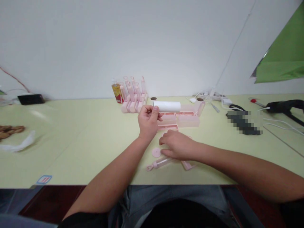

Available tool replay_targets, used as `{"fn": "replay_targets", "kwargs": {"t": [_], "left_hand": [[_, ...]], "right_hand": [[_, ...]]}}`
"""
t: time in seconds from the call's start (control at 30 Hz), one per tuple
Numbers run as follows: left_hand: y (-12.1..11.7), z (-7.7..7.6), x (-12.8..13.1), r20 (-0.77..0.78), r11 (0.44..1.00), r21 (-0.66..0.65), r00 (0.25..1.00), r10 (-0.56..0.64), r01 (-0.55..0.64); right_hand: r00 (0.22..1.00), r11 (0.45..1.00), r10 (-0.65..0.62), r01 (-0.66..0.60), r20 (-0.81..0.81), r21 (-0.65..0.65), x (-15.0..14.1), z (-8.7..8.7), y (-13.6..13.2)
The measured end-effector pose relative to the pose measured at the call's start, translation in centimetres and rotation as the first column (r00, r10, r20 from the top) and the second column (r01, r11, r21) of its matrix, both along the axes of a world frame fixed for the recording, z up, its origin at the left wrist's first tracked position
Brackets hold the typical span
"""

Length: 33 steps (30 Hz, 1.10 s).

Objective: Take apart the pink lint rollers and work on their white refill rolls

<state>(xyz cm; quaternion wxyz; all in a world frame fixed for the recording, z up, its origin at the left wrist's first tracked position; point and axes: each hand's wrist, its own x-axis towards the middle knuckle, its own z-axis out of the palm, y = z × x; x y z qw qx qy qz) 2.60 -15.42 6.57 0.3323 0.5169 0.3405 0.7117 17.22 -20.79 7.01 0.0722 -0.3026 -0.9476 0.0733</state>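
My left hand (147,122) grips a white paper roll (168,106) by its left end, holding it sideways above the table. Lower and to the right, my right hand (179,145) is palm down with thumb and fingers apart. Its thumb is at the edge of a flat pink disc (156,152) with a small centre hole; whether they touch I cannot tell. Just below lies a clear tube with a pink looped handle (163,161), partly hidden by the right hand. A pink plastic piece (187,165) sits beside it.
Pink boxes (188,121) stand beyond my hands. At the back are assembled pink rollers (133,106) and a yellow-red carton (117,93). A black glue gun (282,106) and white cables lie right. Far left are a black phone-like object (30,99) and brown pieces (9,130).
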Motion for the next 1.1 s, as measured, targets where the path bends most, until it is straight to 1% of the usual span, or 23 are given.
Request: {"fn": "replay_targets", "kwargs": {"t": [0.03,0.1,0.17,0.23,0.3,0.37,0.47,0.53,0.6,0.63,0.7,0.77,0.8,0.87,0.9,0.97,1.03,1.1], "left_hand": [[0.0,0.1,0.0,-0.004,1.0,-0.003,1.0,0.005,-0.005],[-0.1,0.2,-0.1,-0.008,1.0,-0.009,1.0,0.017,-0.017],[-0.1,0.3,-0.2,-0.013,1.0,-0.012,1.0,0.025,-0.025],[-0.1,0.3,-0.3,-0.017,1.0,-0.011,0.999,0.028,-0.029],[-0.1,0.3,-0.3,-0.021,0.999,-0.009,0.999,0.031,-0.031],[-0.1,0.3,-0.3,-0.022,0.999,-0.008,0.999,0.035,-0.035],[0.0,0.3,-0.4,-0.016,0.999,-0.004,0.999,0.038,-0.038],[0.1,0.3,-0.5,-0.007,0.999,0.002,0.999,0.033,-0.033],[0.1,0.2,-0.4,0.0,1.0,0.008,1.0,0.025,-0.025],[0.2,0.2,-0.4,0.004,1.0,0.008,1.0,0.023,-0.023],[0.2,0.1,-0.3,0.011,1.0,0.002,1.0,0.016,-0.016],[0.1,0.0,-0.1,0.016,1.0,-0.006,1.0,0.003,-0.003],[0.1,-0.1,0.0,0.014,1.0,-0.01,1.0,-0.007,0.008],[0.0,-0.3,0.2,0.001,0.999,-0.019,1.0,-0.028,0.029],[0.0,-0.4,0.3,-0.008,0.999,-0.026,0.999,-0.038,0.037],[-0.1,-0.7,0.5,-0.027,0.998,-0.047,0.998,-0.053,0.052],[-0.2,-0.9,0.7,-0.047,0.995,-0.072,0.996,-0.072,0.069],[-0.2,-1.3,0.9,-0.081,0.991,-0.09,0.992,-0.102,0.094]], "right_hand": [[0.997,0.999,0.029,-0.03,0.067,0.019,-1.3,0.0,-0.3],[0.985,0.999,0.035,-0.039,0.169,0.023,-3.2,-0.2,-0.4],[0.975,0.999,0.034,-0.036,0.222,0.003,-4.3,-0.4,-0.1],[0.978,0.999,0.039,-0.033,0.204,-0.034,-4.7,-0.8,0.5],[0.99,0.997,0.042,-0.033,0.131,-0.071,-4.7,-1.0,1.1],[0.998,0.997,0.037,-0.034,0.044,-0.075,-4.3,-1.0,1.4],[0.998,1.0,0.005,-0.006,-0.057,-0.011,-2.4,0.1,1.7],[0.995,0.999,-0.02,0.024,-0.099,0.037,0.2,1.0,1.9],[0.988,0.989,-0.101,0.112,-0.117,0.092,3.6,1.4,2.2],[0.983,0.981,-0.148,0.16,-0.113,0.112,5.4,1.3,2.4],[0.961,0.95,-0.263,0.273,-0.086,0.151,9.0,0.3,2.6],[0.931,0.913,-0.361,0.364,-0.049,0.184,11.9,-1.5,2.5],[0.92,0.903,-0.391,0.387,-0.018,0.187,12.9,-2.5,2.2],[0.902,0.887,-0.431,0.42,0.02,0.192,14.2,-4.3,1.5],[0.903,0.89,-0.429,0.418,0.024,0.183,14.4,-4.9,1.1],[0.917,0.907,-0.4,0.395,0.007,0.147,14.5,-5.7,0.5],[0.93,0.925,-0.363,0.368,-0.064,0.097,14.4,-5.5,0.4],[0.914,0.926,-0.358,0.374,-0.191,0.055,14.2,-4.5,0.7]]}}
